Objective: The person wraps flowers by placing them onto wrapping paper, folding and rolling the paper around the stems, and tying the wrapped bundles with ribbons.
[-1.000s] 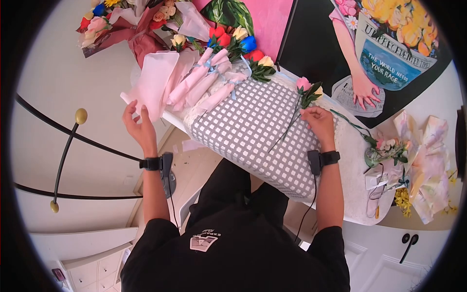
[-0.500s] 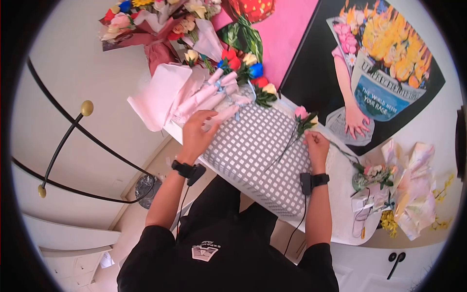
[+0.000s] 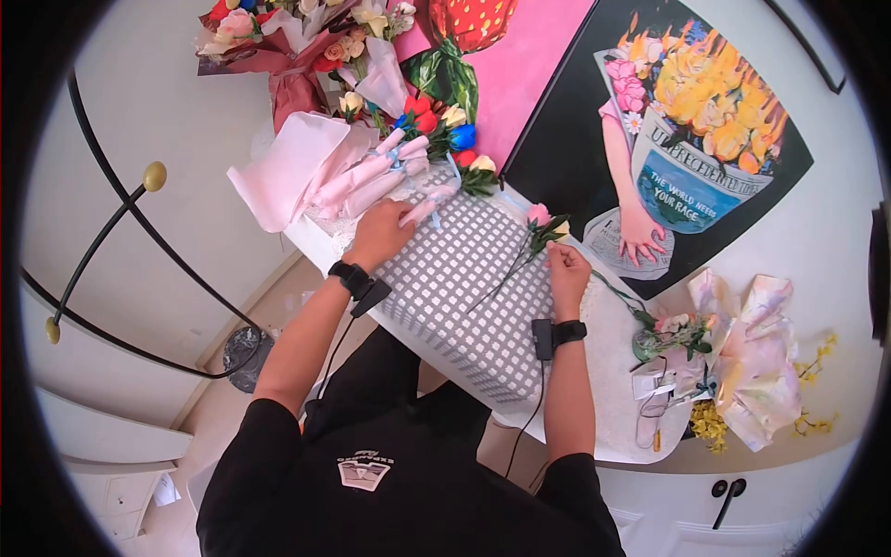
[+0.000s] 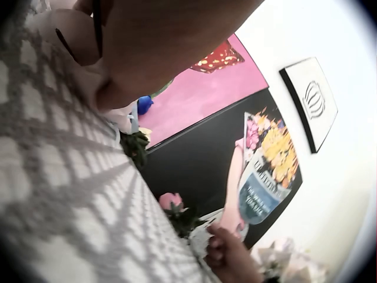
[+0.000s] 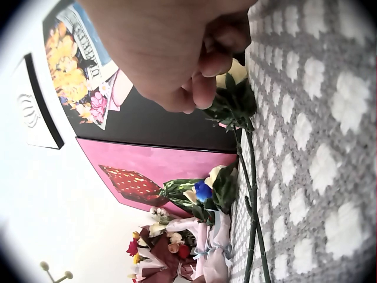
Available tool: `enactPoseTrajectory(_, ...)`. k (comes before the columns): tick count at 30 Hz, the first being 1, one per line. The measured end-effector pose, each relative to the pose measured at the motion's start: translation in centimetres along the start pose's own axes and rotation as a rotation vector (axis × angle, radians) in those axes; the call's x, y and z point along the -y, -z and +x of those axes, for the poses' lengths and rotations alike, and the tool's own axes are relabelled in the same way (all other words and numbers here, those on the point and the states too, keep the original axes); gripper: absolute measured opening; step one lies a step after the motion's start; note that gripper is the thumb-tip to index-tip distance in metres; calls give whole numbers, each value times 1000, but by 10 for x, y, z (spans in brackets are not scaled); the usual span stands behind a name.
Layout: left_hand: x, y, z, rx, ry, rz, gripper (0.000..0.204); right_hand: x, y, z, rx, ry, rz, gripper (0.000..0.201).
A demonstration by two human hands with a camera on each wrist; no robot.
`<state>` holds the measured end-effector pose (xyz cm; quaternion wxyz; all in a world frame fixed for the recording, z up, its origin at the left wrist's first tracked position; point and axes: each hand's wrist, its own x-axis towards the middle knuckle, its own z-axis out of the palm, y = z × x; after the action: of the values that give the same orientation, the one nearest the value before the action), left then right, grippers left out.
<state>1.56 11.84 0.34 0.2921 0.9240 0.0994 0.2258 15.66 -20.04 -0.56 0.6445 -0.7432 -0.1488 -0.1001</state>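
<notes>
Apparently, the right hand (image 3: 569, 277), fingers curled, pinches the flowers (image 3: 542, 234) on the checked cloth (image 3: 441, 302); the left hand (image 3: 379, 237) meets a pink paper wrap (image 3: 430, 205), its grip too hidden to tell. Hard squeezing could crease it. Fingers partly cover the cream rose (image 5: 237, 72); the left wrist view is blurred.

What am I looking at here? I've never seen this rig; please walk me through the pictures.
There is no machine: these are a person's bare hands. One camera on the head looks down at both; one on each wrist gives a close view. On a grey-and-white patterned cloth lie a pink rose and a cream rose. Red roses lie beyond the left hand, which appears to grip a pink-wrapped bundle. The right hand touches the leaves; whether it pinches them is unclear.
</notes>
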Motion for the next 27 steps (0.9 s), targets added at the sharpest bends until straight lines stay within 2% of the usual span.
enactPoseTrajectory(1,0,1,1,-9,-9,-6,30,0,0,1,3,13,4,19)
enactPoseTrajectory(3,-1,-2,3,89,99,-339,25,2,-1,0,-4,25,11,19)
enactPoseTrajectory(4,-7,-5,3,84,88,-348,25,2,-2,0,-5,25,23,19)
enactPoseTrajectory(6,-20,-7,0,92,213,-906,23,1,-3,1,-6,34,23,19)
enactPoseTrajectory(7,-26,-4,0,187,237,-1024,25,1,-5,-1,-2,43,49,19)
enactPoseTrajectory(8,-38,-1,0,190,226,-1035,25,1,-6,-2,2,54,74,19)
enactPoseTrajectory(11,-72,2,1,335,249,-1315,44,5,-9,-5,19,52,21,20)
enactPoseTrajectory(12,-77,-1,5,330,236,-1331,44,6,-10,-6,34,60,39,21)
enactPoseTrajectory(14,-88,-8,12,423,52,-1253,48,7,-12,-5,40,59,8,22)
enactPoseTrajectory(16,-100,-24,20,436,52,-1252,52,13,-14,-8,24,76,43,23)
enactPoseTrajectory(20,-109,-69,46,364,-61,-1193,41,23,-7,-12,88,30,41,23)
enactPoseTrajectory(22,-111,-90,56,331,-217,-953,35,18,-6,-10,64,56,53,24)
enactPoseTrajectory(23,-120,-83,59,333,-246,-803,32,16,-3,-11,88,21,120,23)
enactPoseTrajectory(27,-129,-93,62,398,-293,-678,37,8,-1,-12,109,-9,195,22)
